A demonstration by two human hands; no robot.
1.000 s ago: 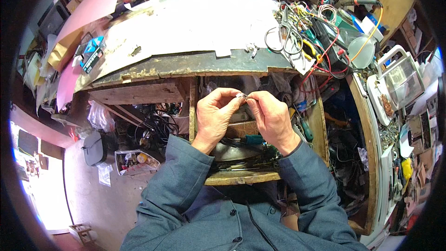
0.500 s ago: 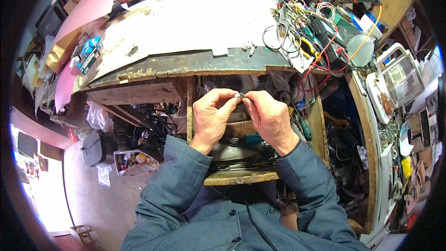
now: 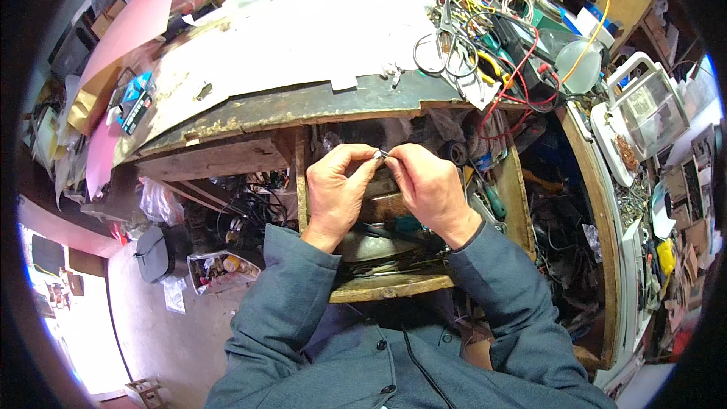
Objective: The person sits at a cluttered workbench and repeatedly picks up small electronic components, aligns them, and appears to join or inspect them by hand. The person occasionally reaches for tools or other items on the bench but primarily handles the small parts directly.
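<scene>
A worn wooden counter (image 3: 318, 110) is stretching across the cluttered workshop, with a person in a blue-grey jacket (image 3: 341, 363) sitting or standing close at its near side. A large white sheet (image 3: 318, 42) is covering much of the counter's top, glaring in the light. Below its edge, a wooden drawer (image 3: 394, 286) is jutting toward the person, tools and loose odds and ends filling it. To the right, a white case with a clear lid (image 3: 657, 123) is lying open among small parts.

Over the drawer, the left hand (image 3: 333, 191) and the right hand (image 3: 433, 191) are meeting at the fingertips, each closing thumb and forefinger in a pinch on one tiny piece. Scissors (image 3: 448, 36) are resting at the sheet's right end, a blue box (image 3: 135, 104) is sitting near its left end, and a green-handled screwdriver (image 3: 495, 203) is lying at the drawer's right side.

Smallest of all, the small part (image 3: 379, 155) is showing pale and dark between the fingertips, too little to identify. The step in hand appears to be close two-handed fingertip work; the next move seems to be calling for a steady, light pinch above the crowded drawer.
</scene>
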